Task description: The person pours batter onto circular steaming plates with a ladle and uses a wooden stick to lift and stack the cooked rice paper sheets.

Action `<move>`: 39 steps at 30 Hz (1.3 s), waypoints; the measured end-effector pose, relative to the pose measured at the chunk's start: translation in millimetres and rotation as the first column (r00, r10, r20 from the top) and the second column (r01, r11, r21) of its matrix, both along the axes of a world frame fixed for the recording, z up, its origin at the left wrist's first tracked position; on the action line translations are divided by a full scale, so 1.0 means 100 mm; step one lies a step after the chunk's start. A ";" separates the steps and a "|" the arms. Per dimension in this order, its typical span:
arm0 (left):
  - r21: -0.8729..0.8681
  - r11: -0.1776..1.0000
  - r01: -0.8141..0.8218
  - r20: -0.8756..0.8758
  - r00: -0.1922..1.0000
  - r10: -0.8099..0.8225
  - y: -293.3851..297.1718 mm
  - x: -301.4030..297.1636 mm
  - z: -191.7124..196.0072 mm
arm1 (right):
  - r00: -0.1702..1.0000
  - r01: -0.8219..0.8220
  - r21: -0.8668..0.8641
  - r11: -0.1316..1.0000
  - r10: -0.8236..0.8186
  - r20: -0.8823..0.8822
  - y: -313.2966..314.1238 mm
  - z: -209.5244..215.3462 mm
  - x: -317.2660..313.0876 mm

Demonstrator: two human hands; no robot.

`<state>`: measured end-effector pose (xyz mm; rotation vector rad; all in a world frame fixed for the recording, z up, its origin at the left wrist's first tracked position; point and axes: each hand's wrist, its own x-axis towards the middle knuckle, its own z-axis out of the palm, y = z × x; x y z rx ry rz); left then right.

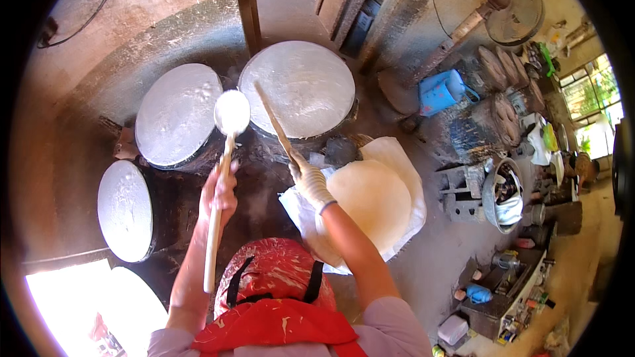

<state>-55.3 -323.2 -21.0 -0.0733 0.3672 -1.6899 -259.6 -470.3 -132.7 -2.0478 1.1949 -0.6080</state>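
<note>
My left hand [219,193] is closed round the pale wooden handle of a ladle [231,112]. Its round bowl, covered in white batter, hangs between two griddles. In a striped knitted glove, my right hand [309,183] grips a thin wooden stick [273,118], whose far end lies over the large far griddle [297,89]. White batter coats that griddle, the left griddle [178,114] and the smaller near-left griddle [124,210]. A wide round pile of thin, pale flatbread [370,199] rests on white cloth [413,182], under and beside my right forearm.
A red, white-splashed apron [274,320] with black straps covers my front. Towards the right stand a blue bucket [442,91], grey hollow blocks [461,192] and a metal basin [496,205]. A cluttered bench [486,324] is at the near right. A post [246,6] rises behind the griddles.
</note>
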 end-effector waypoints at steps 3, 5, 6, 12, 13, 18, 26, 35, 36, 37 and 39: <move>0.127 0.987 -0.097 0.098 0.992 0.085 0.65 -0.33 -0.15 | 0.948 0.150 0.140 0.979 -0.183 0.261 -0.04 0.04 -0.55; 0.202 0.968 -0.149 0.146 0.982 0.121 1.01 -0.55 -0.18 | 0.977 0.038 0.226 0.973 0.010 -0.211 0.16 0.26 -0.51; 0.236 0.954 -0.182 0.157 0.976 0.148 1.16 -0.64 -0.22 | 0.895 -0.005 0.279 0.960 0.128 -0.428 0.33 0.31 -0.46; 0.284 0.936 -0.210 0.142 0.974 0.175 1.42 -1.03 -0.41 | 0.953 0.067 0.174 0.982 -0.115 0.280 -0.55 -0.58 -0.43; 0.298 0.925 -0.237 0.154 0.968 0.199 1.53 -1.06 -0.42 | 0.988 0.105 -0.166 0.981 -0.083 0.130 -0.68 -0.27 -0.30; 0.349 0.869 -0.351 0.167 0.936 0.311 2.06 -1.18 -0.46 | 0.916 -0.386 0.006 0.922 0.382 0.124 -0.20 0.04 0.68; 0.430 0.728 -0.534 0.451 0.825 0.340 3.18 -0.90 -1.34 | 0.854 -0.198 -0.049 0.979 0.197 0.482 0.71 -1.50 1.49; 0.517 0.409 -0.752 0.497 0.653 0.572 4.54 -2.23 -2.12 | 0.387 -0.912 0.305 0.274 0.819 0.424 4.84 -0.45 2.13; 0.539 0.382 -0.751 0.514 0.652 0.557 4.77 -2.34 -2.14 | 0.345 -0.923 0.317 0.218 0.832 0.434 5.29 -0.37 2.05; 0.518 0.366 -0.773 0.528 0.625 0.575 4.93 -2.47 -2.15 | 0.269 -0.951 0.255 0.173 0.870 0.414 5.67 -0.33 1.96; 0.552 0.309 -0.775 0.551 0.617 0.562 5.30 -2.65 -2.14 | 0.177 -0.970 0.223 0.094 0.902 0.393 6.37 -0.34 1.84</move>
